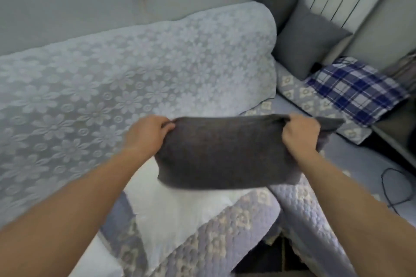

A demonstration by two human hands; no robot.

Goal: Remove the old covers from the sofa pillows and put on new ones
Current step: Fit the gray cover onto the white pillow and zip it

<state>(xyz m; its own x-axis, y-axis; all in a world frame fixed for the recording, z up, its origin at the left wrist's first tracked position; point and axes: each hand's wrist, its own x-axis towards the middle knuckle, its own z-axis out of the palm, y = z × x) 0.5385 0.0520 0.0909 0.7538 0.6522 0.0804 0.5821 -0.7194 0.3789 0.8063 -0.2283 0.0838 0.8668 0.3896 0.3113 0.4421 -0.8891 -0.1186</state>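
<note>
Both bare forearms are extended forward from the lower corners of the view, converging slightly. The left hand [147,134] is curled with its fingers [167,127] pinched at the upper left corner of the gray pillow [222,153], while the right hand [300,134] is clenched on the upper right corner, knuckles turned upward

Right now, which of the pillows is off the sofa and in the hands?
The dark grey pillow, gripped at its top corners by the left hand and right hand. The lighter grey pillow and blue plaid pillow lie untouched at the far end.
</note>
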